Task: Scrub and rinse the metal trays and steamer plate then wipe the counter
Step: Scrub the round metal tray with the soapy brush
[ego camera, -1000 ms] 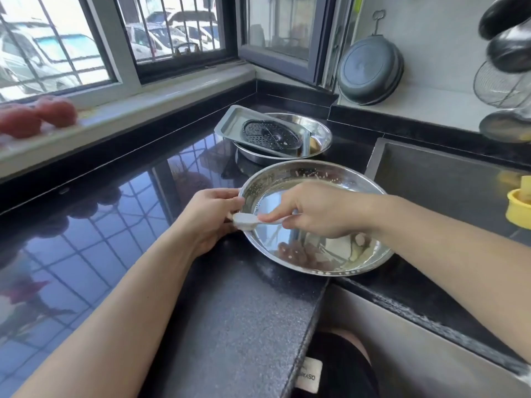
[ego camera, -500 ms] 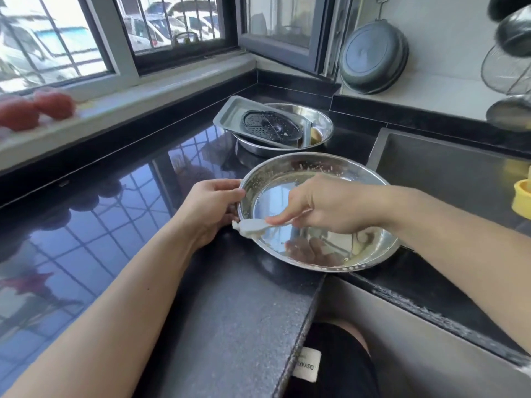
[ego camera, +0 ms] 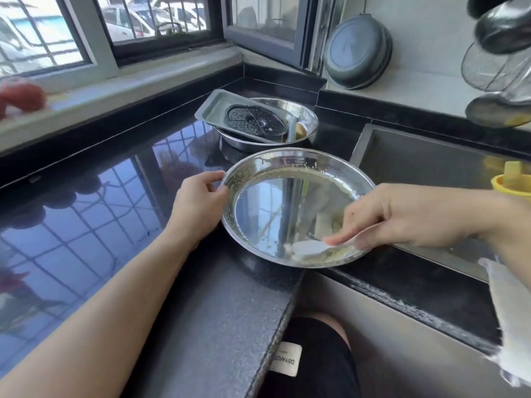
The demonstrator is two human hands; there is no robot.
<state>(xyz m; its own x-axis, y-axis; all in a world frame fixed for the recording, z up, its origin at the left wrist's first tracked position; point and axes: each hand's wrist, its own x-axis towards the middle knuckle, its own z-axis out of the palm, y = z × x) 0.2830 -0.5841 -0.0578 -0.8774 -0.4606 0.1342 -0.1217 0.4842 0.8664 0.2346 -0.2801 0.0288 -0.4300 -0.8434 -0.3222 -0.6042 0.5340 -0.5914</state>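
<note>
Stainless steel is making this job slippery: the round metal tray (ego camera: 290, 196) is sitting on the corner of the black counter (ego camera: 201, 297), its near-right rim jutting past the counter edge toward the sink (ego camera: 431, 173), so a hard scraping push is likely to tip or skate it off if the steadying grip is loosening. The wet film and pale residue inside are adding to that risk, and any scraps being pushed over the low rim are going to land on the counter, which is waiting to be wiped anyway. A slip of the tool could also be flicking dirty water onto the person's leg below.

The left hand (ego camera: 198, 205) is gripping the tray's left rim, fingers curling over the edge and thumb lying along the outside. The right hand (ego camera: 402, 216) is pinching a white scraper (ego camera: 310, 249), index finger lying straight along its handle and pressing the blade against the tray floor near the front rim; the other fingers are curling under, partly blurred.

Behind, the rectangular tray (ego camera: 212, 110) and the perforated steamer plate (ego camera: 255, 122) are resting tilted in a second round tray (ego camera: 307, 119), seemingly waiting their turn
</note>
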